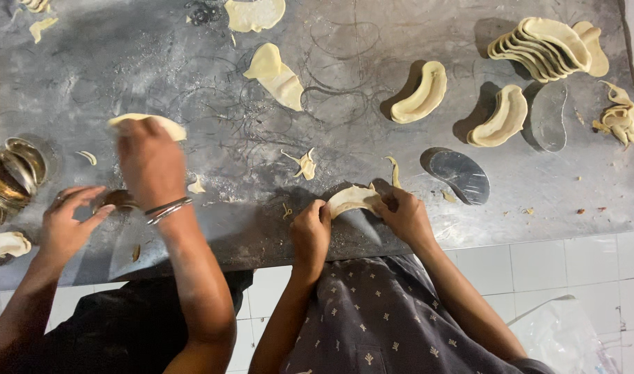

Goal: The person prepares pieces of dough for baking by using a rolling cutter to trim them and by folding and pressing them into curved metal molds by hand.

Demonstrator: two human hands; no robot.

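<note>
Closest in, both hands work one piece of pale dough [355, 199] at the near edge of the metal table [213, 83]. The left hand [310, 234] is curled, thumb and fingers pinching the dough's left end. The right hand [407, 218] grips the right end, fingers folded over the rim. Whatever sits under the dough is hidden, and so are both sets of fingertips. Just beyond the right hand lies an empty curved metal mould [459, 176]. A second empty mould [547, 118] lies further out. Between the hands and the far side, thin dough scraps [305, 165] are scattered. To the left, a co-worker's hand with bangles [151, 163] presses on a dough sheet [147, 122], blurred. Their other hand [67, 221] holds something small and shiny that is hard to make out. A pile of metal moulds [12, 176] past it is cut off by the frame. Judging the count, two dough-lined moulds [422, 92] [500, 116] sit done, well beyond the right hand. A nested stack of lined moulds [549, 45] stands at the far right. The two bare moulds and the loose flat dough pieces [275, 75] are unworked. A heap of trimmings [620, 119] sits at the far right edge. How many are in the stack cannot be counted. More dough at the far edge [256, 12] is cropped.
</note>
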